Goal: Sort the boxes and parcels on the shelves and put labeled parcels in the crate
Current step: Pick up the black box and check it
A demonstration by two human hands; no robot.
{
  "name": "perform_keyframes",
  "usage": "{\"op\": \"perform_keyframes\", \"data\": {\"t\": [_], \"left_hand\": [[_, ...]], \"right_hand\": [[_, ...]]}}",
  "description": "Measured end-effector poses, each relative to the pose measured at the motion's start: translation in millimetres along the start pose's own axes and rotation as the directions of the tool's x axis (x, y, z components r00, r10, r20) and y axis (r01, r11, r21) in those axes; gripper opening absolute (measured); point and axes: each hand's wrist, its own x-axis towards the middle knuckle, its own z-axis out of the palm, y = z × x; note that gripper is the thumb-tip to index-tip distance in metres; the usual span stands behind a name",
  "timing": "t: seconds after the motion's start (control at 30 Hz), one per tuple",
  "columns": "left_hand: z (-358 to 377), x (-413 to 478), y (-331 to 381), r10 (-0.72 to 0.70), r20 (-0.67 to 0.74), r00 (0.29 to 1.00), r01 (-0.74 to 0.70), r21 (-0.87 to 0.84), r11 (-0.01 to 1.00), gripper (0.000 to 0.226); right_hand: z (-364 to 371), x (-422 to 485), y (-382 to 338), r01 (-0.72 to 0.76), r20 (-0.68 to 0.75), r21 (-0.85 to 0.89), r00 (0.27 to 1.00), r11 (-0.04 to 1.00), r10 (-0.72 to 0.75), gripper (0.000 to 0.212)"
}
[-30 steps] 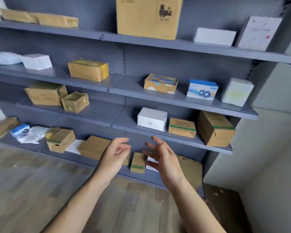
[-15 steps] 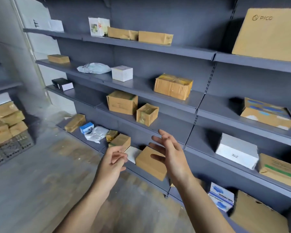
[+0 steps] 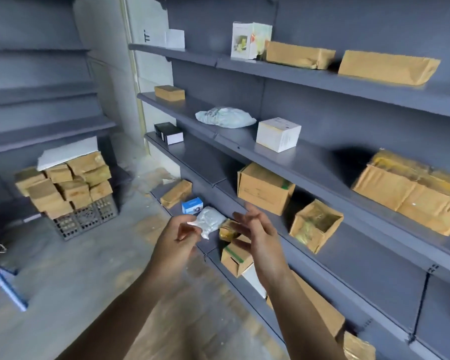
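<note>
Both my hands are raised empty in front of the grey shelves. My left hand has loosely curled fingers; my right hand has its fingers spread. Just behind them on the low shelf lie a white plastic parcel, a small blue-and-white box and a brown box with green tape. A dark crate on the floor at the left is piled high with brown parcels. Higher shelves carry brown boxes, a white box and a pale bag.
A second shelf unit stands at the far left behind the crate. A blue stool leg and cables show at the left edge. Bare concrete and wood floor stretches between me and the crate.
My view has swung left along the shelves, so the crate with its parcels has come into sight. Both hands stay raised and empty, now in front of the low shelf's white parcel.
</note>
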Motion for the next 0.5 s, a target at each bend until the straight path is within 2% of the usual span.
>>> {"op": "perform_keyframes", "data": {"t": [0.2, 0.37, 0.5], "left_hand": [[-44, 107, 8, 0.052, -0.084, 0.995, -0.052, 0.001, 0.999, 0.021], [-101, 200, -9, 0.008, -0.115, 0.993, -0.008, 0.002, 1.0, 0.017], [-158, 279, -18, 0.042, -0.113, 0.993, -0.042, 0.006, 0.999, 0.012]], "right_hand": [[84, 98, -5, 0.011, 0.132, -0.087, 0.991, 0.996, 0.001, 0.025], [162, 174, 4, 0.027, 0.16, -0.139, 0.987, 0.99, -0.004, 0.019], [240, 236, 11, 0.044, 0.126, -0.147, 0.992, 0.988, -0.025, 0.016]]}}
